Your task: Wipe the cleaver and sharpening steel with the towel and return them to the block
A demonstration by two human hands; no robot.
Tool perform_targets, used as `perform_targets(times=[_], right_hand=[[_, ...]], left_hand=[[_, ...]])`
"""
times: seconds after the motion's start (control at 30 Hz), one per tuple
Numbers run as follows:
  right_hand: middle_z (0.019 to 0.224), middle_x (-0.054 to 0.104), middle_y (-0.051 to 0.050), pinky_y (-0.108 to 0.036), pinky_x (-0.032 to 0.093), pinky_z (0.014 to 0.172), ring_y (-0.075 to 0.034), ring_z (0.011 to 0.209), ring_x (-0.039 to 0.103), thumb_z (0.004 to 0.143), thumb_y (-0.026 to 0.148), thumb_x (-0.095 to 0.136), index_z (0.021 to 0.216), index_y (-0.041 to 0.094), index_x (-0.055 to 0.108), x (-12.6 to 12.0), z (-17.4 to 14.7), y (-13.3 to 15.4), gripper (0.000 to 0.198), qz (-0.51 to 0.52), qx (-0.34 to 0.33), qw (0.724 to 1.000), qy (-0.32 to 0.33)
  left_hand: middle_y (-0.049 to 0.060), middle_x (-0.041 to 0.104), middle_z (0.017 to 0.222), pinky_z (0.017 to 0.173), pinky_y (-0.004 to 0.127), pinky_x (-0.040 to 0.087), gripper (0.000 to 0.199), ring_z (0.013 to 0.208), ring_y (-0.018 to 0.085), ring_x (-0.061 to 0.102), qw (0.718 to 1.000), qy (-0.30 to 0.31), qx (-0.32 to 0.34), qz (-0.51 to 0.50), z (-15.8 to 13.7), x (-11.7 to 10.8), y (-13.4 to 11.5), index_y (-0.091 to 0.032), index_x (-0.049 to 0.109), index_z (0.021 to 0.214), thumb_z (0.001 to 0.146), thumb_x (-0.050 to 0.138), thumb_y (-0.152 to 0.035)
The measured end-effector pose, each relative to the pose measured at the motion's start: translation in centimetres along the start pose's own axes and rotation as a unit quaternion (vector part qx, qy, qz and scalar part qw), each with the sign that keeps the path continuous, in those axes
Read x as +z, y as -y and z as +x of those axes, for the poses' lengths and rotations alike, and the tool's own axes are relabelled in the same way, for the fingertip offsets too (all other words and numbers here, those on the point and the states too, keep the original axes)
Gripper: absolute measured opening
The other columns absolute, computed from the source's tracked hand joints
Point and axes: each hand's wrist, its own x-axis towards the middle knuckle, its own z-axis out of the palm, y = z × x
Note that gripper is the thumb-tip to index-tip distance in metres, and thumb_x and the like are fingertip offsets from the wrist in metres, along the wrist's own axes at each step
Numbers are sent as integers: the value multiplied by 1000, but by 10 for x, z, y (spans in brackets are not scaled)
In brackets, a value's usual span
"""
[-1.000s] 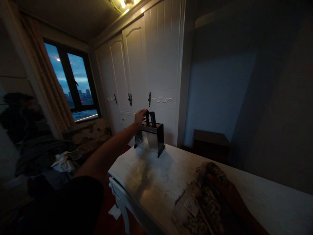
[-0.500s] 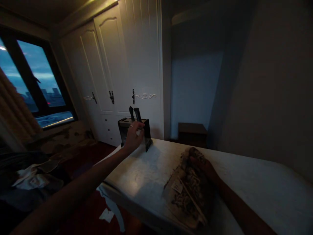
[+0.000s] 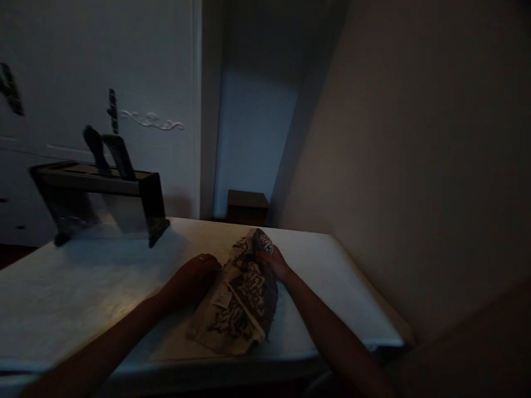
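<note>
A patterned brown-and-cream folded cloth [image 3: 243, 298] lies on the white table [image 3: 83, 287] in front of me. My left hand [image 3: 193, 279] rests at the cloth's left edge, a ring on one finger, touching or nearly touching the fabric. At the cloth's far end, my right hand [image 3: 271, 260] grips the fabric. A dark knife block [image 3: 99, 202] with two black knife handles [image 3: 108, 155] stands at the table's far left, apart from both hands.
White wardrobe doors [image 3: 124, 83] with dark handles stand behind the table. A small dark cabinet [image 3: 246, 204] sits in the recess beyond. A plain wall [image 3: 415, 166] runs close along the right of the table. The room is dim.
My left hand left the knife block and came back to the cloth's left edge. My view swung right and down; the window is out of sight. The right hand stayed on the cloth.
</note>
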Motion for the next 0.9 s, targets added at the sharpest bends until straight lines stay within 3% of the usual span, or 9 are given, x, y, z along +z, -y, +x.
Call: perform_targets(times=[0.23, 0.37, 0.53, 0.77, 0.9], right_hand=[[70, 71, 0, -34, 52, 67, -19, 63, 63, 56, 39, 78, 81, 19, 69, -18, -10, 3, 34, 22, 12, 999, -35], [74, 73, -2, -36, 54, 72, -21, 67, 67, 60, 42, 79, 88, 18, 68, -43, -26, 12, 38, 37, 15, 997, -70], [79, 74, -5, -37, 55, 76, -23, 72, 69, 62, 41, 77, 90, 18, 67, -90, -53, 27, 37, 28, 15, 989, -141], [70, 73, -7, -42, 56, 75, -26, 73, 69, 71, 50, 60, 79, 22, 64, -172, -98, 46, 30, -46, 15, 964, -260], [66, 71, -6, -43, 55, 75, -26, 74, 69, 73, 50, 53, 72, 25, 62, -201, -122, 58, 27, -92, 10, 944, -318]], left_hand=[[9, 72, 92, 77, 35, 52, 33, 84, 24, 66, 985, -40, -129, -109, -1, -2, 26, -19, 69, 90, 83, 45, -41], [10, 72, 92, 79, 36, 52, 33, 84, 26, 66, 986, -40, -129, -96, -2, 1, 32, -20, 69, 88, 80, 45, -41], [10, 71, 93, 84, 37, 50, 31, 88, 25, 65, 991, -24, -92, -90, 0, -1, 27, -20, 69, 86, 80, 44, -38], [10, 72, 90, 84, 40, 51, 29, 87, 28, 65, 986, -22, -109, -121, 4, -7, 23, -22, 68, 81, 74, 47, -41], [11, 72, 90, 84, 41, 52, 31, 86, 30, 66, 982, -29, -128, -139, 6, -8, 23, -23, 68, 79, 73, 48, -46]])
